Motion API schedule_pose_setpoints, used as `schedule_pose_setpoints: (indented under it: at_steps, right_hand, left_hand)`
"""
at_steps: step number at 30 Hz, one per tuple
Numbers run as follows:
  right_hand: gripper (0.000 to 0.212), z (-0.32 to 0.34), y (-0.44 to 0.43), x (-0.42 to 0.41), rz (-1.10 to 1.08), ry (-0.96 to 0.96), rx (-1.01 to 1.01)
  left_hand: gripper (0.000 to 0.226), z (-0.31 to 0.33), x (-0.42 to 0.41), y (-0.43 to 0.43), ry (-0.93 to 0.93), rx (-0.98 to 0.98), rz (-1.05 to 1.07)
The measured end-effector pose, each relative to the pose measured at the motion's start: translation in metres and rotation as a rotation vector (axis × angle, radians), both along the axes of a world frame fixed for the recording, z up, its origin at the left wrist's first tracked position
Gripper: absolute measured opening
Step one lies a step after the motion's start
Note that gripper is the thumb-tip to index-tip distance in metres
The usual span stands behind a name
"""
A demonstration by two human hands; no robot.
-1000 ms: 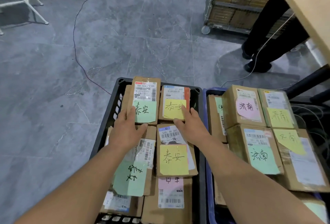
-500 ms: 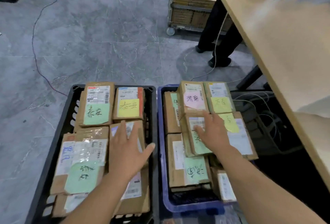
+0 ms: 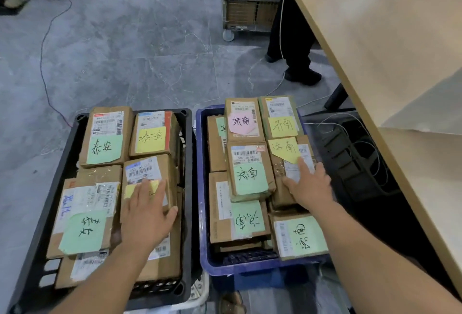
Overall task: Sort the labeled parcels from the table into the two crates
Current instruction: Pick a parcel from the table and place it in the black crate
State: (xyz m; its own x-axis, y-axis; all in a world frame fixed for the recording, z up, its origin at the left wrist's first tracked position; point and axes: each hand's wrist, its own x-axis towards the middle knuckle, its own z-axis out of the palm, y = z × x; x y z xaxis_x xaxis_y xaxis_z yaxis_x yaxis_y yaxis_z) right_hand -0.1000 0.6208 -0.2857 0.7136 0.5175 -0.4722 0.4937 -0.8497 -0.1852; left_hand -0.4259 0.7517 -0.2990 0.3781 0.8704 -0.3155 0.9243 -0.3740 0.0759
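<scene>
Head view: two hands pressed flat on packed crates, seen from above.
Left hand (image 3: 146, 216): palm down, fingers straight and spread, resting on the white-label parcel (image 3: 150, 171) and gripping nothing.
White-label parcel: under the left fingers in the black crate (image 3: 37, 238) - more taped parcels lie beside the hand to its left and beyond its fingertips.
Right hand (image 3: 308, 186): fingers straight on top of the yellow-note parcel (image 3: 278, 171), thumb spread wide along its near edge - not closed around it.
Yellow-note parcel: beneath the right fingers in the blue crate (image 3: 202, 188), just beside a green-note parcel (image 3: 250, 176) on the thumb side.
Crates: side by side on the grey floor, black under the left hand, blue under the right.
Table (image 3: 375, 38): pale wood, to the right of the right hand.
Beyond the hands: a person's dark legs (image 3: 292, 38) and a cart (image 3: 250, 1) of boxes.
</scene>
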Motion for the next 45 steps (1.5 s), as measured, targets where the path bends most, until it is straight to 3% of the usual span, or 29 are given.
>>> schedule_pose_setpoints:
  at_steps: [8,16,38,41,45]
  right_hand:
    - [0.089,0.012,-0.080,-0.014,-0.081,0.012,0.140]
    - [0.118,-0.019,-0.133,-0.062,-0.055,0.178,-0.025]
    - [0.116,-0.018,-0.118,-0.062,0.025,0.058,-0.126]
    - [0.117,-0.012,-0.116,-0.068,0.037,0.027,-0.143]
    - [0.115,-0.001,-0.109,-0.086,0.034,0.013,-0.161]
  left_hand:
    - [0.079,0.012,0.012,-0.015,-0.094,0.046,-0.008]
    - [0.079,0.010,0.045,-0.077,-0.174,-0.034,-0.158]
    - [0.078,0.019,-0.026,-0.057,-0.163,-0.014,-0.186]
    - [0.086,0.024,-0.045,-0.049,-0.174,0.010,-0.176]
    - [0.077,0.034,-0.074,-0.040,-0.178,0.006,-0.122]
